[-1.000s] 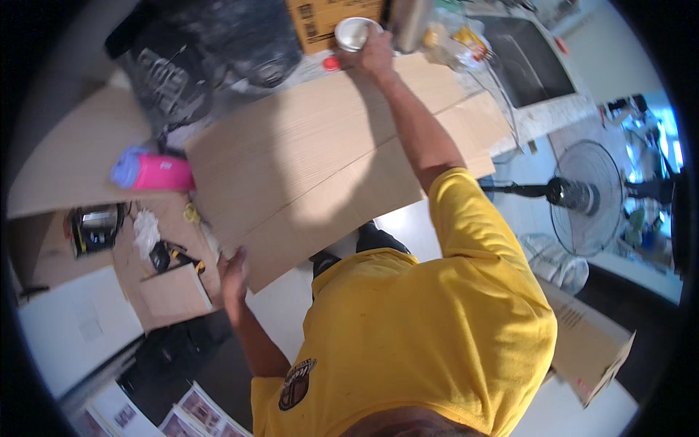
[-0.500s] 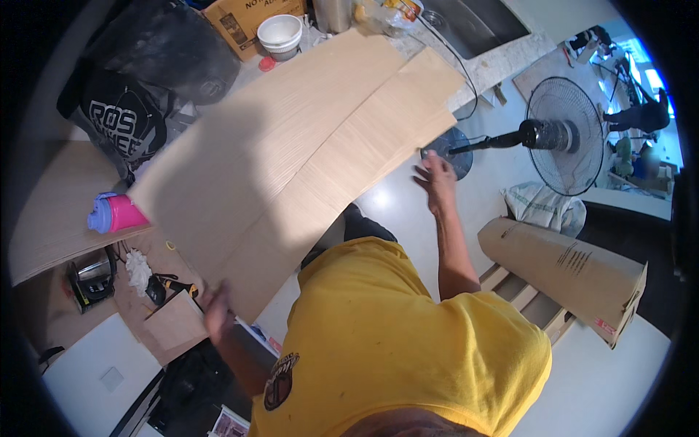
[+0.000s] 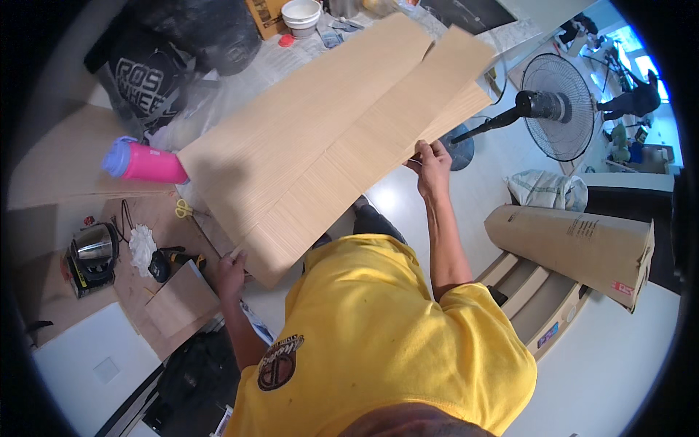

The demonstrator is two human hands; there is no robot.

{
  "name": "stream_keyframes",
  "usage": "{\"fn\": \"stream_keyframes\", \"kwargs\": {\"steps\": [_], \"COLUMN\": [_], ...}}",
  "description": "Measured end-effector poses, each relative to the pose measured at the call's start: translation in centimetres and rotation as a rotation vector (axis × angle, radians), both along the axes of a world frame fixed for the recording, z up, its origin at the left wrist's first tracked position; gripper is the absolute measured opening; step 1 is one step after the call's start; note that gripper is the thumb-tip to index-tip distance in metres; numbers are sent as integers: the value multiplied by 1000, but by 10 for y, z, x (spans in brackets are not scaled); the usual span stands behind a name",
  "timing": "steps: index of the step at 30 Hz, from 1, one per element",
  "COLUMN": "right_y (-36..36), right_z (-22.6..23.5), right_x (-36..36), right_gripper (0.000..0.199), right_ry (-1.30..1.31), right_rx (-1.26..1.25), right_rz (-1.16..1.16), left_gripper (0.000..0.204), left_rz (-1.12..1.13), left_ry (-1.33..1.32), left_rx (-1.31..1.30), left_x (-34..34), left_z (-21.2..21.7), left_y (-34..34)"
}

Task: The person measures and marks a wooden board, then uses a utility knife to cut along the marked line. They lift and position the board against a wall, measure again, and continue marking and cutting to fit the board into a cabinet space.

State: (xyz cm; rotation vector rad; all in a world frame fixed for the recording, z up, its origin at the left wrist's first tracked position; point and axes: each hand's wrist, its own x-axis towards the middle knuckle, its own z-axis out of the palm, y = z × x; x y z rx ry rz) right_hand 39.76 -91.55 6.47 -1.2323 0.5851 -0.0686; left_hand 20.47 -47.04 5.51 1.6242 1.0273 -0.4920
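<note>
Long wood-veneer sheet (image 3: 342,146) lying diagonally on counter (image 3: 65,175), long axis from near-left to far-right. Left hand (image 3: 229,275) closed on near-left corner; right hand (image 3: 433,164) pinching right edge midway. Pink bottle (image 3: 145,162) just beside left edge.

Left hand (image 3: 230,275) at near end of long board (image 3: 342,146), right hand (image 3: 434,162) at its right edge. Bottle (image 3: 145,162) left of board. Kettle (image 3: 93,251) left of left hand. Fan (image 3: 557,107) right of right hand.
</note>
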Motion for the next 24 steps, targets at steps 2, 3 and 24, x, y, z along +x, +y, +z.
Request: {"fn": "stream_keyframes", "kwargs": {"steps": [2, 3, 24], "right_y": [-2, -4, -107], "right_z": [2, 0, 42], "right_x": [-12, -20, -277], "right_gripper": [17, 18, 42], "right_ry": [-204, -246, -412], "right_rx": [-68, -113, -93], "right_rz": [34, 27, -326], "left_gripper": [33, 33, 40], "left_rz": [-291, -449, 10], "left_ry": [-46, -59, -723], "left_rx": [502, 761, 14], "left_x": [-1, -2, 144], "left_z": [3, 7, -76], "left_y": [3, 5, 71]}}
